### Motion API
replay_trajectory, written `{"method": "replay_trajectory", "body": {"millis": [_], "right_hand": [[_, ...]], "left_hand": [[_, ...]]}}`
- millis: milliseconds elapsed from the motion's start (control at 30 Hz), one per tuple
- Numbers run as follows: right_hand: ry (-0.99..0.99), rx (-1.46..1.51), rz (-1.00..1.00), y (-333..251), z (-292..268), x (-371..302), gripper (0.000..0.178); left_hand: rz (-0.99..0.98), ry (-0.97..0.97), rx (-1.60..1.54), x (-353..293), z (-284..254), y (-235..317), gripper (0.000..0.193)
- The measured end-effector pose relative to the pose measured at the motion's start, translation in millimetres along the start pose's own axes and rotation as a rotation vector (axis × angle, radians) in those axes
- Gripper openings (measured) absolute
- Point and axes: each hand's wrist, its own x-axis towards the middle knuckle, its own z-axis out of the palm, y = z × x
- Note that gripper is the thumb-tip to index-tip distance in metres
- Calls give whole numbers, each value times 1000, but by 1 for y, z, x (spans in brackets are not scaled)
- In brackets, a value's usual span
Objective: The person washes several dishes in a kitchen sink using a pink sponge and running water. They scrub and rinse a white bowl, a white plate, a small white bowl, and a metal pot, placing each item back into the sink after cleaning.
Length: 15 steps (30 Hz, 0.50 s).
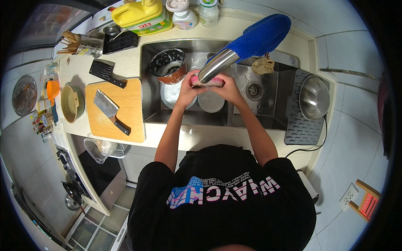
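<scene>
Over the left sink basin (153, 115), my left hand (186, 93) and my right hand (230, 89) grip a pink and white thing (215, 82) from both sides, fingers curled round it. The metal faucet spout (220, 65) covers part of it, so I cannot tell its kind. Below my hands a pale round dish (211, 102) lies in the basin. A brown pot (168, 67) with a dark, sudsy inside stands left of my left hand, above another pale dish (167, 95). The blue cloth (266, 35) drapes over the faucet.
Left of the sink, a cleaver (109, 108) lies on a wooden cutting board (134, 100), beside a black slotted knife (102, 71) and a colander (71, 102). A steel bowl (314, 97) rests on a grey mat (299, 129) at right. A yellow jug (138, 16) stands behind.
</scene>
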Motion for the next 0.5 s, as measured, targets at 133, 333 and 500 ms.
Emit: {"method": "replay_trajectory", "body": {"millis": [133, 333, 500], "right_hand": [[28, -14, -9, -11, -5, -1, 43], [70, -45, 72, -27, -10, 2, 47], [95, -154, 11, -38, -6, 4, 46]], "left_hand": [[142, 51, 180, 0, 4, 1, 42], [189, 52, 374, 1, 5, 5, 44], [160, 76, 303, -2, 1, 5, 44]]}}
